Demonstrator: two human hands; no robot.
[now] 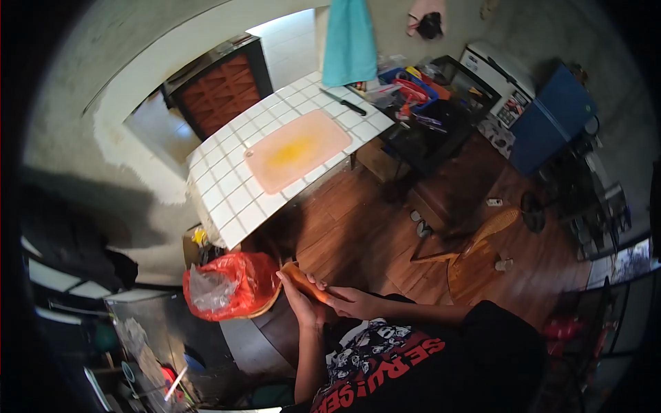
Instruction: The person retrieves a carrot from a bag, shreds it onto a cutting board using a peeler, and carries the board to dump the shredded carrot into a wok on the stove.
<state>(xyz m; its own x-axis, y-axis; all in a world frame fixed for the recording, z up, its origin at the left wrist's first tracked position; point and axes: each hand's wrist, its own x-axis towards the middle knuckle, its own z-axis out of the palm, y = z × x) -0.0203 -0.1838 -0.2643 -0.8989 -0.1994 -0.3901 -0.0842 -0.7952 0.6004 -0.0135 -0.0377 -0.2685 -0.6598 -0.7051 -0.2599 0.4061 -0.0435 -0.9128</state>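
Elongated orange object [305, 283] in both hands [350, 303]; red bag [256, 279] just beside

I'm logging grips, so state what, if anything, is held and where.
A long orange object, held in both hands: the left hand along its side, the right hand at the end nearer the body.

Dim room, soft shadows — brighter upper left — with edges curved and black.
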